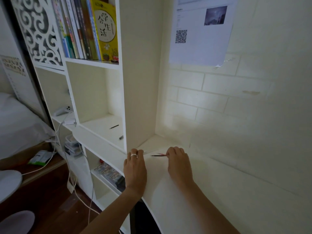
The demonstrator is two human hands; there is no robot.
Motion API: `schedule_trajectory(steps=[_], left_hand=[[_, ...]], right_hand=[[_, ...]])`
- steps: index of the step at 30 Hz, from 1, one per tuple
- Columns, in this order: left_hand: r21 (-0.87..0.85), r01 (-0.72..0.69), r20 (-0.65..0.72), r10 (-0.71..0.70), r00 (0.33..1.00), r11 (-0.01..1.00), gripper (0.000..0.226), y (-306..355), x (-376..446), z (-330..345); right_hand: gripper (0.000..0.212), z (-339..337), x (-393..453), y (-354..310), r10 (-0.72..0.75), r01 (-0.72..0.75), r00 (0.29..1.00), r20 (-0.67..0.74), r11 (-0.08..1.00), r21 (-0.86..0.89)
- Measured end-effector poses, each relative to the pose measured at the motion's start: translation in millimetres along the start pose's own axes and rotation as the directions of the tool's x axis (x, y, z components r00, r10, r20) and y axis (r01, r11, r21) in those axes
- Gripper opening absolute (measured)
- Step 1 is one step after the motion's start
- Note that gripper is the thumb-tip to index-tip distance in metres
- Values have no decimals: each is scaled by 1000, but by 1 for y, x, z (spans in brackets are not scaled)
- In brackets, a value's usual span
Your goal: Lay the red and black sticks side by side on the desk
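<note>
While the left hand (135, 168) rests flat with straight fingers on the white desk (194, 200), a thin dark pen (157, 155) lies just right of its fingertips, its far end pinched in the curled fingers of the right hand (179, 163). That end is blurred and hidden. On the shelf above, a yellow book (106, 29) reads 学会生活.

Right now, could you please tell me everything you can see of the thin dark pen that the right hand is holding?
The thin dark pen is a slim, straight stick with a pointed tip aimed at the left hand. It lies almost level, just above the white desk top near the corner. Its reddish, blurred rear end is pinched in the fingers of the right hand. Nothing else touches it.
</note>
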State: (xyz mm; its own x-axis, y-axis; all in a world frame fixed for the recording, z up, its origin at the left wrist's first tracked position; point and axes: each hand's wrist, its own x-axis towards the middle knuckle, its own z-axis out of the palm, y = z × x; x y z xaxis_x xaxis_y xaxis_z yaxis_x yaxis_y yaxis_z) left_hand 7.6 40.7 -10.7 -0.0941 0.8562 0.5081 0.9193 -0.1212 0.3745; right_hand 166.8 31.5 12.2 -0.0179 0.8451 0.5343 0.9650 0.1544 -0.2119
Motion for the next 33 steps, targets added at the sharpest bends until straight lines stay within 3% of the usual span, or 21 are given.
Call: schedule_trajectory(steps=[4, 7, 14, 27, 33], left_hand=[[16, -32, 6, 32, 999, 999, 32, 0, 1, 2], [28, -96, 13, 95, 995, 995, 32, -1, 3, 5], [-20, -200, -9, 200, 980, 980, 32, 2, 4, 5], [-40, -229, -29, 228, 973, 973, 30, 4, 1, 2], [-30, -311, -11, 311, 950, 950, 30, 5, 0, 3]], right_hand=[[26, -18, -2, 16, 93, -99, 983, -161, 995, -29], [29, -20, -19, 29, 74, -68, 977, -198, 997, 35], [18, -10, -31, 35, 26, 4, 983, -179, 986, 167], [16, -6, -30, 31, -47, 73, 984, -174, 986, 147], [19, -3, -30, 24, -153, 171, 972, -181, 981, 88]])
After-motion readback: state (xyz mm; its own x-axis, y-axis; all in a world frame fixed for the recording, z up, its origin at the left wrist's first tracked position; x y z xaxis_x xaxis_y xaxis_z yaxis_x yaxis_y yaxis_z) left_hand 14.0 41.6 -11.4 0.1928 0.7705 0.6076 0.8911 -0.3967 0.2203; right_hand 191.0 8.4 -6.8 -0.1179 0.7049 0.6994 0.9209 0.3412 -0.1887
